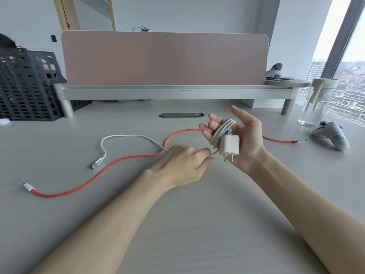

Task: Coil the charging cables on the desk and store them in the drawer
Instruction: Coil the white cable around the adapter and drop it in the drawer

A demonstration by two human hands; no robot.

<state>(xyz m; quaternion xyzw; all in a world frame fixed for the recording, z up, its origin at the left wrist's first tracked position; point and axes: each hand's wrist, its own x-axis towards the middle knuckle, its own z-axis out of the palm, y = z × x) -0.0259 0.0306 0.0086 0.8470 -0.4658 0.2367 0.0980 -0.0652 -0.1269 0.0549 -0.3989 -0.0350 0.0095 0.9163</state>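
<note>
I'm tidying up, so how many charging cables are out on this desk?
2. The white cable is partly wound round the right hand; the red cable lies loose across the desk. More may be hidden.

**White cable looped round the right hand**

Right hand (245,139) is palm up, thumb out, with the white cable (221,131) looped round its fingers and the charger (229,145) lying against the palm (prongs pointing down). Left hand (181,165) pinches the loose run just beside it. The rest trails left over the desk (177,224), crossing a red cable (98,173).

Grey desk (59,151) — pink divider (164,58), daylit window (351,62).
</note>
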